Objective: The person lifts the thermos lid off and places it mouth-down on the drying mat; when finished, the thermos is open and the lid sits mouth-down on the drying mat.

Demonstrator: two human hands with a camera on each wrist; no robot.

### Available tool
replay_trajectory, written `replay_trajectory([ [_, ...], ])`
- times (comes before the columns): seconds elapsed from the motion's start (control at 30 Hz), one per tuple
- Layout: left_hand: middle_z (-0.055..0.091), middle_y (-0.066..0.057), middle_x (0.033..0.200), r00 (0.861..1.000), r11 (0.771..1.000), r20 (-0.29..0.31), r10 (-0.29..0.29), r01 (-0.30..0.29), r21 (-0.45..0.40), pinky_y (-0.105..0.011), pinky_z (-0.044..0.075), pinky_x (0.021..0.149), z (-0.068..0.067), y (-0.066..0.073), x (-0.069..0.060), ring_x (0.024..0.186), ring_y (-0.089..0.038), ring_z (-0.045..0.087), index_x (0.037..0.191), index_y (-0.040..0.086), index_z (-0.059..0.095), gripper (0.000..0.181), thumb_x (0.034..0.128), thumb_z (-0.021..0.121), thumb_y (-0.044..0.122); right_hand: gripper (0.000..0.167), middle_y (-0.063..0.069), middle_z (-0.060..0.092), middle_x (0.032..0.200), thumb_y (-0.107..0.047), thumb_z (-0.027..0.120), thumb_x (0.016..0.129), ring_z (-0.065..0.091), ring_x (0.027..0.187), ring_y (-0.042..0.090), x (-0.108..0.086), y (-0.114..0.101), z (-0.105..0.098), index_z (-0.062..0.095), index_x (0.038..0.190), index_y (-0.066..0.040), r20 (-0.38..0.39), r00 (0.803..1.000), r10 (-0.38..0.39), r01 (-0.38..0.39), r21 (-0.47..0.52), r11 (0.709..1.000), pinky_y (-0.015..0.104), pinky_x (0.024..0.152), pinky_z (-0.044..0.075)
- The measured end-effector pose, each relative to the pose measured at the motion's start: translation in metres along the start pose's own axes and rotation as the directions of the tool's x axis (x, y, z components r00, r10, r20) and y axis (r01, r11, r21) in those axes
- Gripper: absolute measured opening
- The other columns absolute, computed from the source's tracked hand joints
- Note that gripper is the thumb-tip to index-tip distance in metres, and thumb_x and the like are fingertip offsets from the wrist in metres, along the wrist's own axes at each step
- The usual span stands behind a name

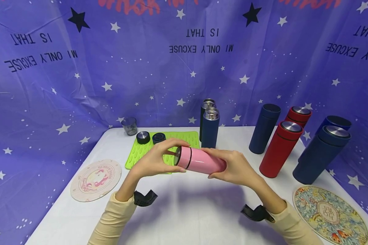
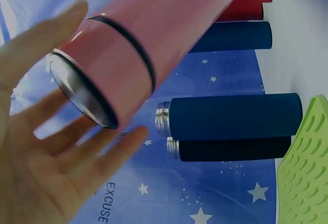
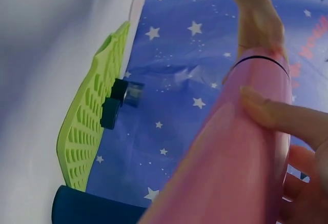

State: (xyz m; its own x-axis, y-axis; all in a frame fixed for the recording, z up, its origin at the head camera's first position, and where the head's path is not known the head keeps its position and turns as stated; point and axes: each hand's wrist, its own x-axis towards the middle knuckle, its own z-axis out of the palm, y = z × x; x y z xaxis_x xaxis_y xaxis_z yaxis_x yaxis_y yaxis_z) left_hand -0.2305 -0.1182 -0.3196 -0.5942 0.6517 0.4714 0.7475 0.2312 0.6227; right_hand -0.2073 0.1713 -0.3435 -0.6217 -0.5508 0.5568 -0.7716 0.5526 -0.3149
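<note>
A pink thermos (image 1: 203, 160) with a dark ring below its lid (image 1: 183, 157) is held tilted sideways above the table. My left hand (image 1: 154, 158) is around the lid end, thumb on one side and fingers on the other; the silver lid top faces its palm in the left wrist view. The right hand (image 1: 233, 166) grips the thermos body near its base, and its thumb (image 3: 261, 108) lies along the pink surface in the right wrist view. Behind the thermos, a blue thermos (image 1: 210, 129) and a black one (image 1: 202, 119) stand upright without lids.
A green mat (image 1: 135, 156) lies at the back, bearing a black lid (image 1: 143, 137) and a dark blue lid (image 1: 158, 137). Beside it is a clear cup (image 1: 129, 126). Several red and blue thermoses (image 1: 280, 149) stand right. Round mats lie left (image 1: 96, 180) and right (image 1: 331, 214).
</note>
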Motion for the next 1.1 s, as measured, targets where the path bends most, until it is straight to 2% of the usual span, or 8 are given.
replay_trajectory([
  [0.2, 0.054, -0.010, 0.132, 0.994, 0.994, 0.013, 0.106, -0.106, 0.010, -0.039, 0.055, 0.086, 0.001, 0.010, 0.001, 0.121, -0.022, 0.051, 0.126, 0.007, 0.060, 0.064, 0.0690, 0.088, 0.008, 0.081, -0.009, 0.067, 0.111, -0.028, 0.093, 0.062, 0.062, 0.090, 0.009, 0.000, 0.003, -0.006, 0.057, 0.136, -0.026, 0.099, 0.992, 0.078, -0.096, 0.190, 0.977, 0.030, 0.073, 0.054],
  [0.37, 0.058, -0.016, 0.122, 0.987, 0.987, -0.025, 0.160, -0.160, -0.004, -0.040, 0.057, 0.079, -0.003, 0.030, 0.003, 0.114, -0.024, 0.056, 0.117, -0.001, 0.063, 0.057, 0.0648, 0.086, -0.003, 0.081, -0.010, 0.067, 0.113, -0.030, 0.093, 0.062, 0.062, 0.092, 0.008, 0.000, 0.002, -0.007, 0.058, 0.135, -0.026, 0.069, 0.997, 0.039, -0.051, 0.184, 0.982, 0.030, 0.075, 0.055],
  [0.47, 0.060, -0.016, 0.117, 0.984, 0.985, -0.049, 0.170, -0.171, -0.023, -0.038, 0.058, 0.076, -0.003, 0.033, 0.003, 0.110, -0.023, 0.057, 0.115, -0.002, 0.062, 0.057, 0.0635, 0.087, -0.004, 0.081, -0.010, 0.067, 0.114, -0.029, 0.093, 0.061, 0.063, 0.093, 0.008, 0.000, 0.001, -0.006, 0.058, 0.135, -0.025, 0.032, 0.999, 0.005, -0.009, 0.145, 0.989, 0.031, 0.076, 0.055],
  [0.6, 0.062, -0.012, 0.114, 0.989, 0.990, -0.092, 0.117, -0.123, -0.063, -0.034, 0.059, 0.070, 0.000, 0.023, 0.002, 0.103, -0.024, 0.058, 0.118, 0.000, 0.061, 0.059, 0.0650, 0.088, 0.001, 0.083, -0.005, 0.066, 0.118, -0.029, 0.094, 0.059, 0.065, 0.099, 0.014, 0.000, -0.001, -0.002, 0.059, 0.134, -0.023, -0.040, 0.997, -0.059, 0.060, 0.020, 0.998, 0.036, 0.080, 0.056],
  [0.73, 0.062, -0.005, 0.113, 0.991, 0.998, -0.130, -0.014, 0.006, -0.065, -0.030, 0.059, 0.064, 0.005, 0.006, 0.002, 0.097, -0.023, 0.062, 0.121, 0.008, 0.061, 0.059, 0.0692, 0.088, 0.013, 0.082, 0.003, 0.066, 0.121, -0.029, 0.093, 0.058, 0.065, 0.105, 0.023, 0.001, -0.003, 0.002, 0.060, 0.133, -0.020, -0.120, 0.983, -0.139, 0.118, -0.164, 0.979, 0.042, 0.079, 0.057],
  [0.93, 0.062, -0.001, 0.106, 0.968, 0.981, -0.159, -0.195, 0.190, -0.050, -0.029, 0.058, 0.062, 0.008, -0.002, 0.002, 0.090, -0.018, 0.063, 0.119, 0.018, 0.061, 0.048, 0.0783, 0.081, 0.031, 0.081, 0.008, 0.064, 0.122, -0.023, 0.091, 0.062, 0.064, 0.106, 0.030, 0.003, -0.003, 0.007, 0.057, 0.135, -0.017, -0.143, 0.966, -0.217, 0.163, -0.316, 0.935, 0.048, 0.086, 0.054],
  [1.0, 0.061, 0.001, 0.108, 0.969, 0.979, -0.146, -0.201, 0.198, -0.039, -0.029, 0.058, 0.065, 0.009, -0.002, 0.003, 0.092, -0.016, 0.063, 0.120, 0.019, 0.059, 0.048, 0.0796, 0.080, 0.034, 0.081, 0.008, 0.064, 0.122, -0.022, 0.091, 0.062, 0.064, 0.107, 0.030, 0.003, -0.003, 0.006, 0.057, 0.135, -0.017, -0.142, 0.968, -0.209, 0.158, -0.305, 0.939, 0.048, 0.086, 0.054],
  [1.1, 0.059, 0.003, 0.118, 0.986, 0.991, -0.094, -0.135, 0.133, -0.023, -0.029, 0.057, 0.076, 0.009, -0.003, 0.003, 0.102, -0.014, 0.059, 0.127, 0.019, 0.055, 0.057, 0.0783, 0.082, 0.032, 0.082, 0.006, 0.065, 0.122, -0.025, 0.093, 0.059, 0.064, 0.107, 0.028, 0.002, -0.002, 0.004, 0.060, 0.133, -0.019, -0.125, 0.979, -0.162, 0.128, -0.241, 0.962, 0.047, 0.081, 0.056],
])
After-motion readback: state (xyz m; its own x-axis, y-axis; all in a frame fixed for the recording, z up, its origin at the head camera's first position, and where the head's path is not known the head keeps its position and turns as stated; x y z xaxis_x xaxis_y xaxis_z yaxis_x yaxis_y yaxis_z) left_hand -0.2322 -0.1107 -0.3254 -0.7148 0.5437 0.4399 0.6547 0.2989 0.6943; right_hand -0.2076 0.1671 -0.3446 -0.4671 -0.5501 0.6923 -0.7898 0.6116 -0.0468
